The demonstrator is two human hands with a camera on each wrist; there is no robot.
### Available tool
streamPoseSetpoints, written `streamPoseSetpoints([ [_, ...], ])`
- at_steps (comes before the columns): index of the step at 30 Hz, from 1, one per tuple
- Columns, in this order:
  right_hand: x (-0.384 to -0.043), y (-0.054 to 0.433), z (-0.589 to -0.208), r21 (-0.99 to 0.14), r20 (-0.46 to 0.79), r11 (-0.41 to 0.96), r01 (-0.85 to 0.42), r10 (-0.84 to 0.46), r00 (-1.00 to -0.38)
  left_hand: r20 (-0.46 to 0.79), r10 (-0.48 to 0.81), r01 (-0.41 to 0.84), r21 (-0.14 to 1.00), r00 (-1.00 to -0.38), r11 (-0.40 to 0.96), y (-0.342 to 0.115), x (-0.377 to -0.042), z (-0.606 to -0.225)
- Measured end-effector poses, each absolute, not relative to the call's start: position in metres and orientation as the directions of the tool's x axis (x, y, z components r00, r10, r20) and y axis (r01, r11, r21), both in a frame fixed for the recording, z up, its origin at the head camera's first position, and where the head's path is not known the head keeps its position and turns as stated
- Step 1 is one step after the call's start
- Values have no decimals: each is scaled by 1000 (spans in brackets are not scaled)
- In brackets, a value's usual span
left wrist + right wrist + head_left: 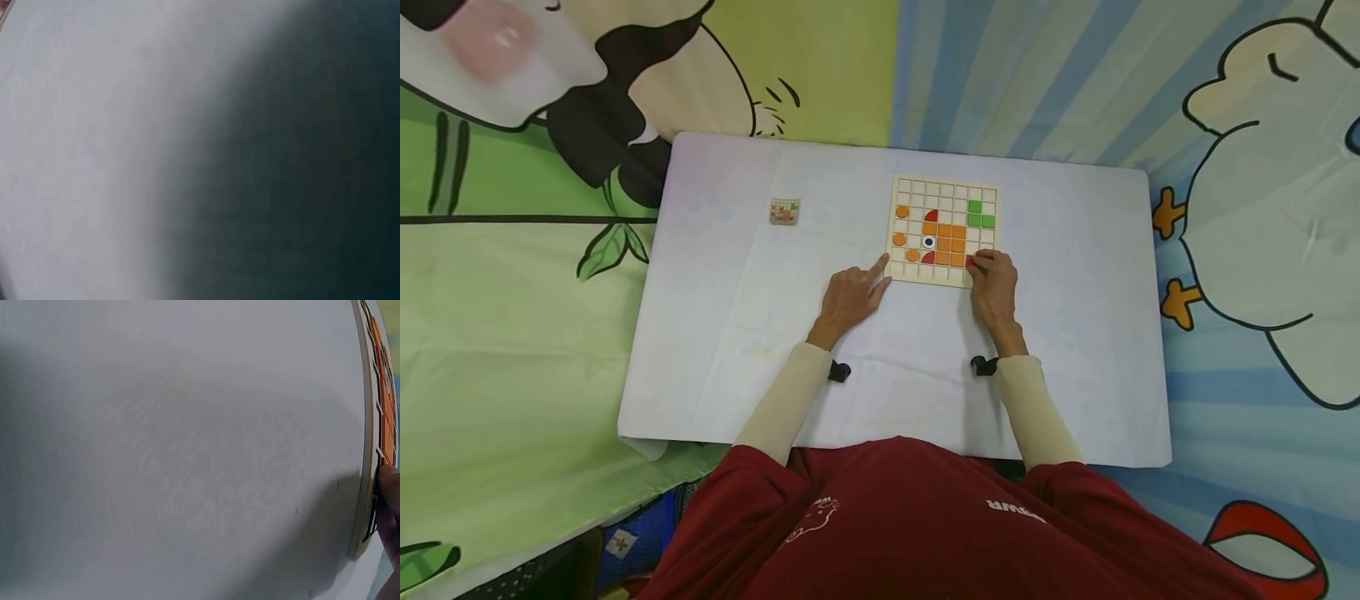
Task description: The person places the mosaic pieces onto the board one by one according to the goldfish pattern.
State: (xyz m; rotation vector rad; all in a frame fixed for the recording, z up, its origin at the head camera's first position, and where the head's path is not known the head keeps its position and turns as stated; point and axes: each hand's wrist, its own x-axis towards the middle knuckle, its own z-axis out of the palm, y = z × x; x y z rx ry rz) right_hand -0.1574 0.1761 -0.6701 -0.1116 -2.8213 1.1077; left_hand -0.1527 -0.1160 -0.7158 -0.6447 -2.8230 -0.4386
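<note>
A square grid board (916, 187) lies on the white table, with flat coloured pieces set in its squares. Orange square tiles (951, 243) form a block at the middle, beside an eye tile (928, 242) and red quarter-round pieces (931, 215). Orange round pieces (902, 212) lie toward the left, and green tiles (975, 220) at the upper right. My right hand (995, 287) pinches a small red piece (970, 261) over the board's lower right part. With forefinger and thumb extended, my left hand (850, 300) is at the board's lower left corner.
A small picture card (785, 212) lies left of the board on the white tabletop (722, 292). Dark wrist cameras (839, 372) sit by both sleeves. The left wrist view is mostly blurred dark fabric and table; the right wrist view catches the board's edge (367, 425).
</note>
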Motion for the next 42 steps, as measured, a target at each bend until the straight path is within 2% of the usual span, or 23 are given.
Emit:
streamPoseSetpoints([
  [6, -156, 180, -674, -655, 93, 755, -26, 47, -995, 278, 389, 455, 234, -878, 859, -117, -153, -714],
  [10, -153, 184, -674, -640, 107, 768, -25, 57, -993, 284, 389, 457, 231, -876, 859, -117, -154, -714],
  [22, -148, 190, -682, -693, 143, 721, -7, 127, -982, 282, 389, 458, 242, -877, 855, -117, -152, -717],
  [33, -148, 182, -683, -647, 195, 759, -66, 81, -977, 275, 388, 454, 241, -879, 858, -120, -153, -717],
  [39, -147, 180, -681, -679, 188, 733, -41, 119, -975, 272, 378, 449, 284, -885, 847, -123, -151, -719],
  [42, -149, 183, -680, -721, 198, 692, -15, 185, -963, 278, 327, 417, 387, -903, 822, -128, -150, -719],
])
